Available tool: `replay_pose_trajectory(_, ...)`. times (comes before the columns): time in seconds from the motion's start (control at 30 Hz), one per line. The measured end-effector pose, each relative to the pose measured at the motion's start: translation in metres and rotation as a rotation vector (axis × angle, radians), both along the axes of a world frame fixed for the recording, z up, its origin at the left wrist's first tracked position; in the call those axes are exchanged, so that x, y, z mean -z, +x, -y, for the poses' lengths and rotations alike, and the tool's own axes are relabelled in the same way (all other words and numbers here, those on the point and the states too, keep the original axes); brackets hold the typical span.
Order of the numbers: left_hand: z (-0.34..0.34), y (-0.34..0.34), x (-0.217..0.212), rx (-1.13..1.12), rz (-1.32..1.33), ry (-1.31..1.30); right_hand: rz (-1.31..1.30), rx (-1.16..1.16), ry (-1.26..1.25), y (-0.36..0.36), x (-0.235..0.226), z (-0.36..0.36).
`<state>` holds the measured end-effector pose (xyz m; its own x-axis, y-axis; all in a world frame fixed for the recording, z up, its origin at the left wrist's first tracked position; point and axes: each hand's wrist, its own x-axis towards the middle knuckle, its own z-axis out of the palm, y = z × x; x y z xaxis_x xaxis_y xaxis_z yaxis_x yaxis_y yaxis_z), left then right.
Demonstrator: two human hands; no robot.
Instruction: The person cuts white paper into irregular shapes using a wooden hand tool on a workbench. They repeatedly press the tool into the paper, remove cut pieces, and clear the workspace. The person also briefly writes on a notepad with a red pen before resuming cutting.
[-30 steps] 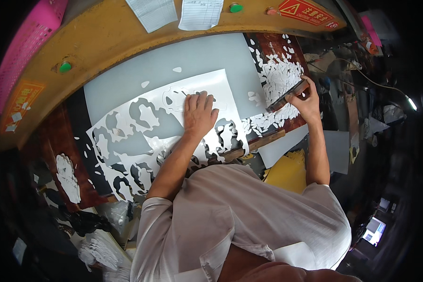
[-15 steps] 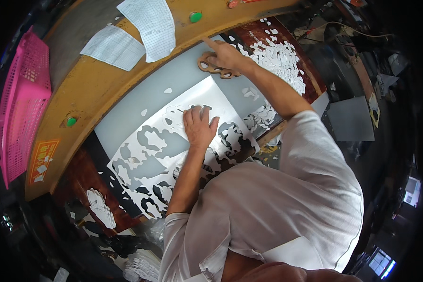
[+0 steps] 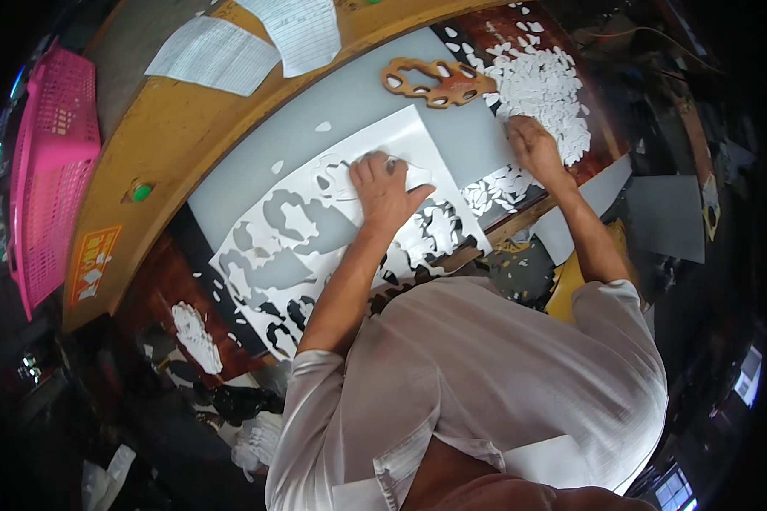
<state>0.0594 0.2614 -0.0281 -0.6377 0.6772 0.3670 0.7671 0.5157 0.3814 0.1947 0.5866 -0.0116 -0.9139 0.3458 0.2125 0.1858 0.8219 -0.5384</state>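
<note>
My left hand lies with its fingers spread on a white sheet full of curvy cut-out openings. This sheet rests on a smooth grey board. Beyond the sheet, at the board's far right, a brown cutting die with several looped openings lies free of both hands. My right hand is by the board's right edge, beside a heap of small white cut pieces. Its fingers curl downward and look closed; whatever may be in them is hidden.
A yellow machine beam with a green button crosses beyond the board, carrying written paper sheets. At the left stands a pink plastic basket. A stack of white pieces sits at the lower left.
My right hand has let go of the cutting die and come back toward me, to the right, beside the heap. My left hand stays on the sheet. The whole view has shifted slightly.
</note>
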Motion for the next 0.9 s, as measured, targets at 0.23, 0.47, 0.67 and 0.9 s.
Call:
replay_pose_trajectory(0.23,0.008,-0.012,-0.009,0.045,0.164,0.094,0.286,0.140,-0.965,-0.040,0.003,0.138)
replay_pose_trajectory(0.47,0.026,-0.007,-0.012,0.130,0.226,0.148,0.567,-0.131,-1.384,-0.070,-0.024,0.122)
replay_pose_trajectory(0.67,0.037,-0.008,-0.011,0.050,0.259,0.125,0.411,-0.110,-1.720,-0.073,-0.004,0.133)
replay_pose_trajectory(0.9,0.036,-0.012,-0.016,0.010,0.295,0.186,0.297,0.021,-1.810,-0.067,-0.007,0.138)
